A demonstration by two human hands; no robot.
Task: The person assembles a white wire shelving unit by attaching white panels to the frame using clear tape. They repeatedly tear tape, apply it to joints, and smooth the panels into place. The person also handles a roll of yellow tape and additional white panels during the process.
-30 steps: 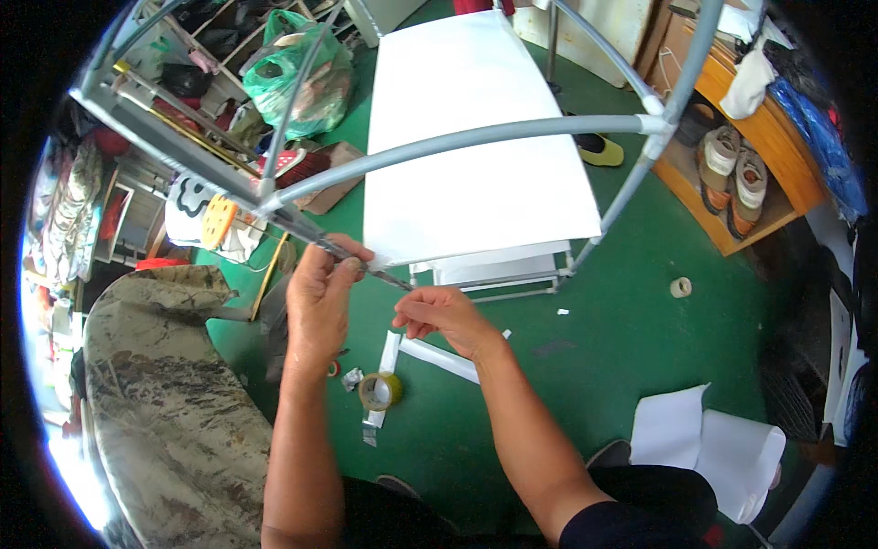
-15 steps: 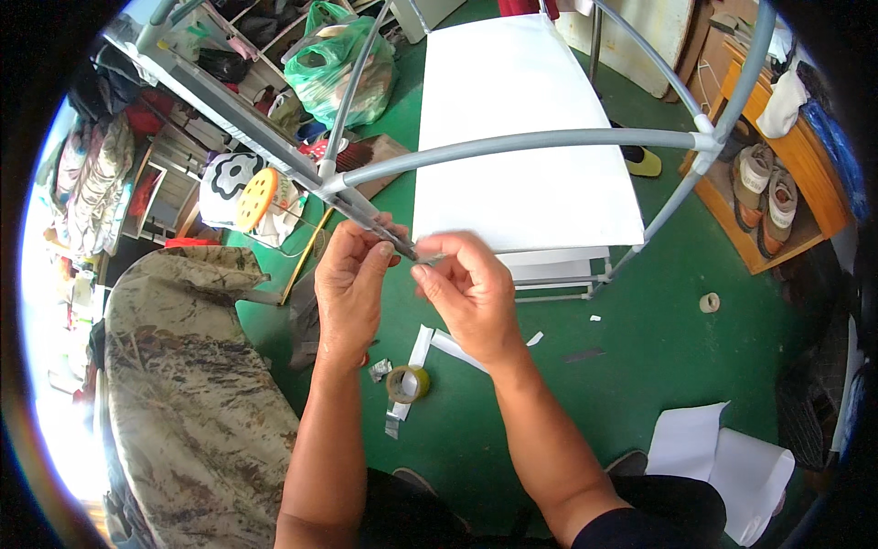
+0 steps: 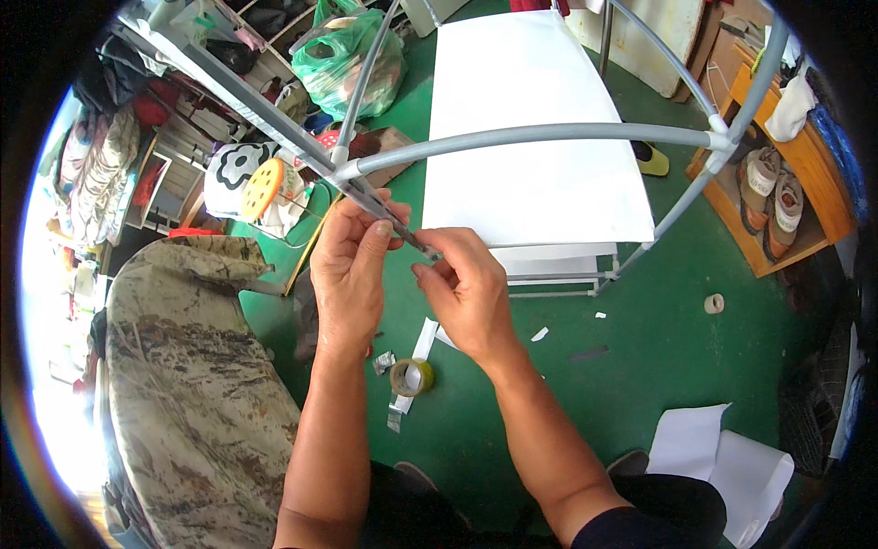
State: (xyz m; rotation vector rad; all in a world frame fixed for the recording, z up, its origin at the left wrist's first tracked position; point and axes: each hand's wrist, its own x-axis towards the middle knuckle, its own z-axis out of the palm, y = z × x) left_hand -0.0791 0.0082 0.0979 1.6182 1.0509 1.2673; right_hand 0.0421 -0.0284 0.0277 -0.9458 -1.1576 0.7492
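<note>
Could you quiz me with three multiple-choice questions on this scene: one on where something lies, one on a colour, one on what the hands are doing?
1. Where does the roll of tape lie?
A. on the white board
B. on the green floor below the hands
C. on the wooden shelf

2. What colour is the floor?
A. green
B. grey
C. brown

3. How is the left hand placed?
A. flat on the floor
B. hanging free
C. gripping the grey tube

Answers: 1 B, the roll sits on the floor beneath the wrists. 2 A, the floor is green all round. 3 C, its fingers close around the tube, with the right hand pinching just beside.
</note>
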